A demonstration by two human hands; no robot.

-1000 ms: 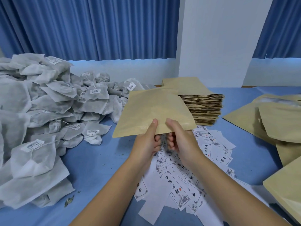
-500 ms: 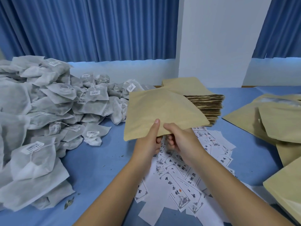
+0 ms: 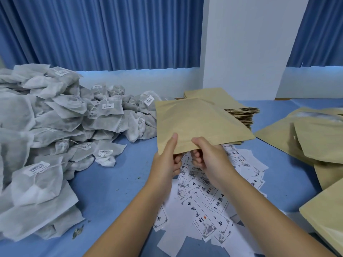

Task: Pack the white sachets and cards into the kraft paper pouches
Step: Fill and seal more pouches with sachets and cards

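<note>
The sachets [image 3: 46, 127] heap at the left edge of the table [image 3: 111, 182]; they look soft and light. The pouch [image 3: 196, 123], thin and bendy, is up over the cards [image 3: 204, 201] near the front edge. Your left hand [image 3: 167, 164] and right hand [image 3: 209, 158] pinch its near edge; open it there.

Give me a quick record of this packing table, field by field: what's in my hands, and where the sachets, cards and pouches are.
Held: kraft pouch, lifted over the cards, broad face up
Left: left hand pinches the pouch's near edge, thumb on top
Right: right hand pinches the same edge beside it, thumb on top
Sachets: white sachets heaped at the left
Cards: printed cards spread under the forearms
Supply: pouch stack behind the held pouch
Right side: loose pouches lying overlapped
Surface: blue table
</note>
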